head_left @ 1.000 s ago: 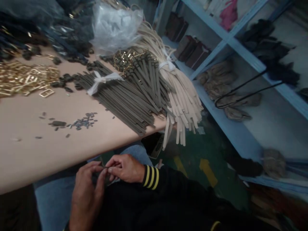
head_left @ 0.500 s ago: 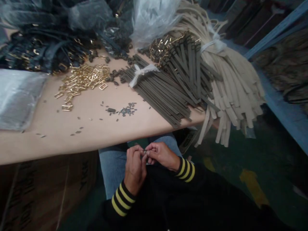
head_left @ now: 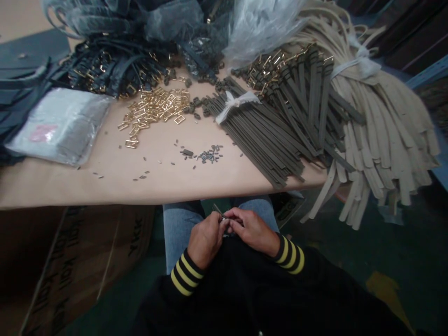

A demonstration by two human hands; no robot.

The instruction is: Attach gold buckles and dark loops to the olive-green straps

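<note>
Head view: left hand [head_left: 206, 237] and right hand [head_left: 252, 229] pinch narrow dark strip [head_left: 219, 210] between fingers; probably light, pliable; grip edges.

The gold-coloured buckles [head_left: 164, 105] shine like polished metal, while the bundled olive straps [head_left: 261, 140] look matt and smooth under a soft, cloth-like tie [head_left: 235, 103]. Glossy, wrinkled clear plastic wraps the flat packet [head_left: 65, 123], and the table covering [head_left: 115, 186] is smooth, dull and paper-like. The held strip [head_left: 219, 210] seems matt, its material too blurred to tell.
</note>
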